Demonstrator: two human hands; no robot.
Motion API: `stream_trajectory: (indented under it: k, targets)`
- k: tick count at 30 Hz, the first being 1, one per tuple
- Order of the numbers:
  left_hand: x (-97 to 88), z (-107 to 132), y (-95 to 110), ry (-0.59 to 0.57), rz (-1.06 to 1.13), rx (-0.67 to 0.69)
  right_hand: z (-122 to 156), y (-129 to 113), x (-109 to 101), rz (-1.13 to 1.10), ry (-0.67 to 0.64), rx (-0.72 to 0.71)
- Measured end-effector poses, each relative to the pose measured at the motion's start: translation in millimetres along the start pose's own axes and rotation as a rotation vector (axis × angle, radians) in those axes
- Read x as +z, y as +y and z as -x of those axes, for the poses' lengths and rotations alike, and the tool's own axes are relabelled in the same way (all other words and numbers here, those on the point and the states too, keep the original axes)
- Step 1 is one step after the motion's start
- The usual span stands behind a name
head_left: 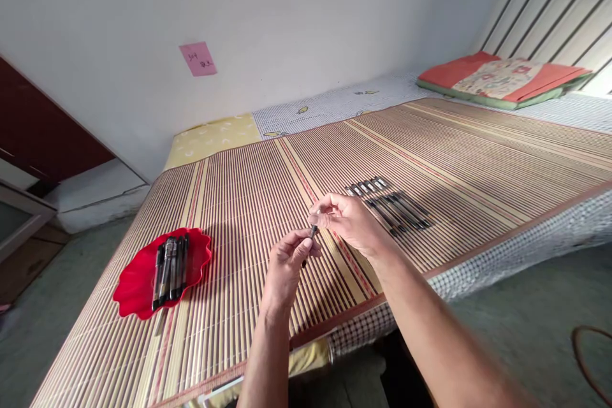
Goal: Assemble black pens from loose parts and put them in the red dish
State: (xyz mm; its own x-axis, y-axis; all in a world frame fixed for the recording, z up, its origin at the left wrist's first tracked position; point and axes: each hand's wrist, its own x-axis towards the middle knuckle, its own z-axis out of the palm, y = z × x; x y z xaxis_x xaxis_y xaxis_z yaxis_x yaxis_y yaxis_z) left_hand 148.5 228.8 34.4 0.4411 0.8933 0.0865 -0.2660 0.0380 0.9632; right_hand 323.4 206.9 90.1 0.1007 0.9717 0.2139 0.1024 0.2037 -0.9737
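My left hand [288,259] pinches the dark barrel of a pen [310,237] over the striped bamboo mat [248,191]. My right hand [347,220] is closed on the pen's upper end, perhaps a clear cap, directly above the left one. Both hands hover near the mat's front edge. A row of several black pens [389,204] lies on the mat just right of my right hand. To the left stands a red scalloped plate [138,284] holding several more black pens [171,268].
The mat covers a bed against a white wall with a pink sticky note [197,58]. An orange and floral pillow [502,78] lies at the far right. A dark cabinet [33,134] stands to the left. A cable loop [590,357] lies on the floor at right.
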Motion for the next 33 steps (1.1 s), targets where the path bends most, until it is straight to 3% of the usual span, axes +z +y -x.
stream_trajectory:
  k: [6, 11, 17, 22, 27, 33]
  targets:
    - [-0.1, 1.5, 2.3, -0.010, -0.043, -0.007, 0.1, -0.8, -3.0, 0.003, -0.043, -0.056]
    - [1.5, 1.9, 4.2, -0.039, -0.013, -0.043, -0.9, 3.0, -0.5, -0.054, 0.022, 0.043]
    - [2.2, 0.5, 5.5, -0.066, -0.011, -0.018, -1.5, 6.3, -3.5, -0.096, -0.080, 0.017]
    - [3.4, 1.6, 7.8, -0.094, -0.009, -0.018, -3.4, 9.8, -3.1, -0.113, -0.016, 0.055]
    - [5.7, 2.9, 11.6, -0.115, -0.016, -0.037, -1.9, 5.3, -3.8, -0.105, -0.116, 0.021]
    - [4.6, 1.7, 7.2, -0.069, 0.022, -0.078, -5.6, 17.6, 3.6, -0.180, -0.021, 0.047]
